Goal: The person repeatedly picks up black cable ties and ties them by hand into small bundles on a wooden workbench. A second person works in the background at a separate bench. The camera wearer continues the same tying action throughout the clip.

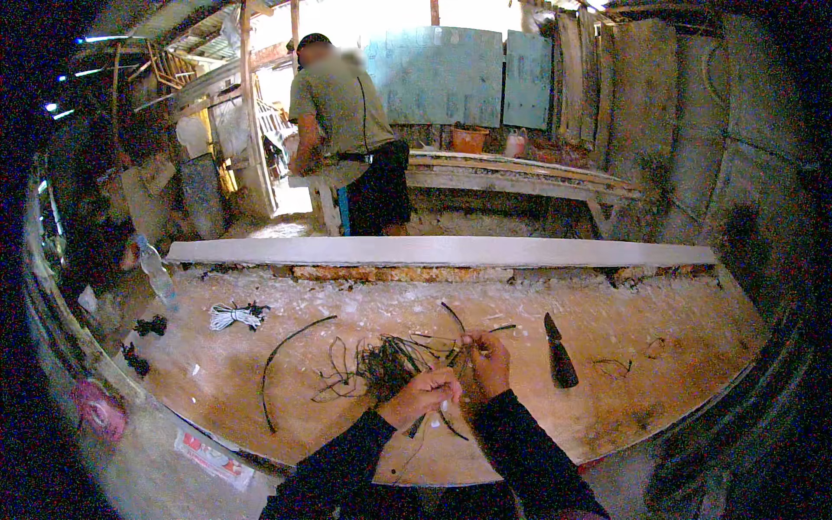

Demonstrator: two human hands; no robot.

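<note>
Both hands, left hand (422, 394) and right hand (490, 360), grip thin black wires (390, 360) above workbench (607, 407).

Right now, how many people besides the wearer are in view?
1: a person stands beyond the long plank, by the far bench. Others may be hidden in the dark edges.

Dim shed, daylight glaring from the back, fisheye edges dark and bent.

I'm looking into a rough open-sided workshop, scuffed plywood worktop (607, 407), long pale plank (433, 251), timber boards (598, 78) leaning on walls, corrugated roof (173, 17), another person (347, 130) at a bench (520, 178)
</note>
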